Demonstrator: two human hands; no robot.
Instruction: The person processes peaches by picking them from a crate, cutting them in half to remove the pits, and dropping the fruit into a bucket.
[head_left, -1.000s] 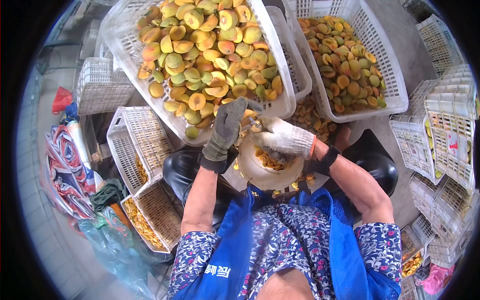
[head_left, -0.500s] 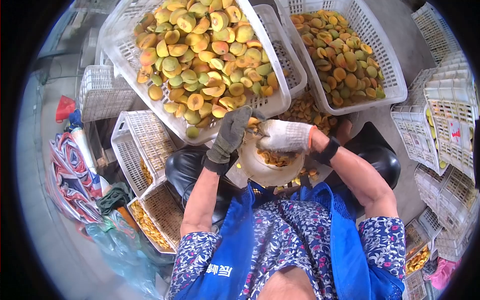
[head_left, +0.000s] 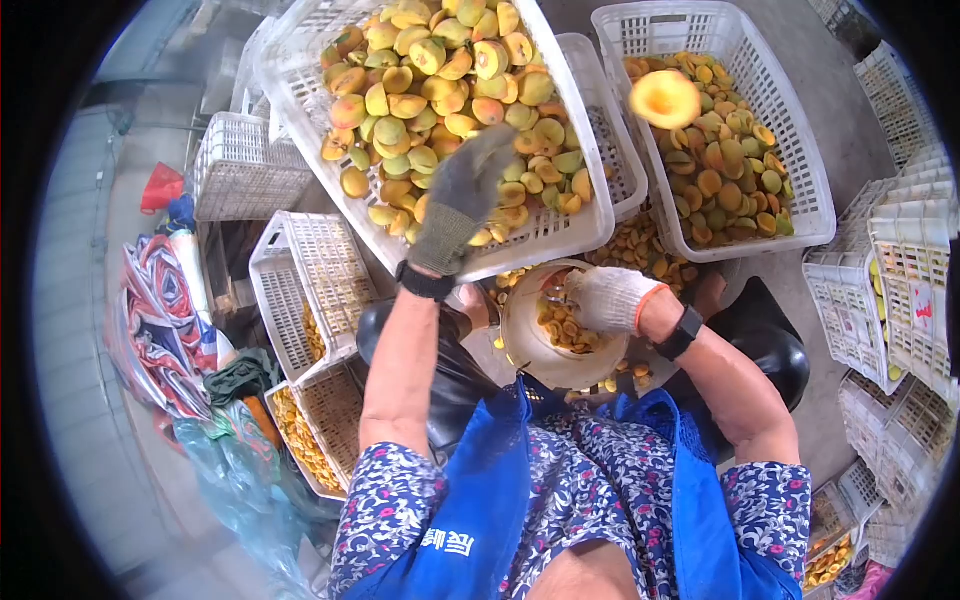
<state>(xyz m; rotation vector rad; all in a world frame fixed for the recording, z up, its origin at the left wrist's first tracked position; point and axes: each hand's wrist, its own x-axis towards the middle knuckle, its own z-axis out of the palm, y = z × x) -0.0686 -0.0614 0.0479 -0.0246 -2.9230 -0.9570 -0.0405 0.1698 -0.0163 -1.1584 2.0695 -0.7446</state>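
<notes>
My left hand (head_left: 465,195), in a dark grey glove, is stretched over the large white crate (head_left: 340,215) of halved yellow-green fruit. Its fingers are extended but blurred, and nothing shows in them. Wearing a white glove, my right hand (head_left: 610,298) is closed around a small metal tool (head_left: 555,291), only partly visible. It is over the right side of a pale bucket (head_left: 530,350) holding orange fruit pieces (head_left: 565,328). One blurred fruit half (head_left: 665,99) is in mid-air above the right-hand white crate (head_left: 815,215), which also holds fruit halves.
Stacked white crates (head_left: 905,260) line the right side. More crates (head_left: 310,270) stand at the left, beside striped sacking (head_left: 165,330) and clear plastic (head_left: 240,480). Fruit pieces (head_left: 640,245) lie between the two large crates, and some are under the bucket.
My left hand has parted from my right and moved up over the large crate. My right hand is lower, nearer the bucket's contents. A fruit half has appeared in the air; the view has shifted.
</notes>
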